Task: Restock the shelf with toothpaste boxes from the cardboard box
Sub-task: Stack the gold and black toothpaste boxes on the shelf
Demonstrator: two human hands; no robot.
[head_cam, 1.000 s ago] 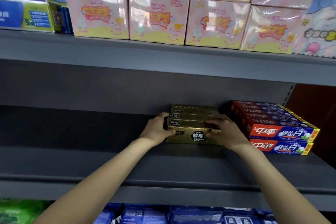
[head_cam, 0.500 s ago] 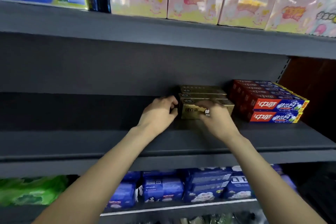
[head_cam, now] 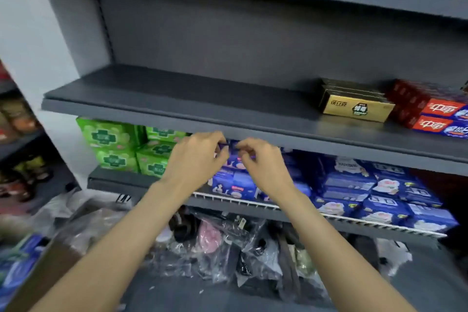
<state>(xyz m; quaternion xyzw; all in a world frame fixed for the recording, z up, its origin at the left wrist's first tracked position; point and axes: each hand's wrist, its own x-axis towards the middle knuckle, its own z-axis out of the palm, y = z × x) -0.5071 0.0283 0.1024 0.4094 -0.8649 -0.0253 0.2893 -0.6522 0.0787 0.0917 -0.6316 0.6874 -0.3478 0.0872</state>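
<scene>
Shelf (head_cam: 177, 99): dark grey metal, long and mostly bare, with a grey back panel and a grey upright at its left end.

Gold boxes (head_cam: 354, 104): toothpaste, a short stack on the right part of the shelf, label facing front.

Red boxes (head_cam: 428, 114): toothpaste, stacked just right of the gold boxes, running off the right edge of the view.

Green packs (head_cam: 114, 144): stacked at the left on the shelf below.

Blue packs (head_cam: 354, 185): fill the same lower shelf from middle to right, behind a white wire rail.

Bags (head_cam: 228, 248): clear plastic, dark and pink contents, heaped low beneath the shelves.

Side rack (head_cam: 17, 134): far left, blurred, holding dark bottles or jars.

Left hand (head_cam: 195, 159): in the air before the shelf's front edge, well left of the gold boxes; fingers loosely curled, gripping nothing.

Right hand (head_cam: 263, 162): just beside the left hand, fingertips near each other; fingers loosely curled, gripping nothing.
</scene>
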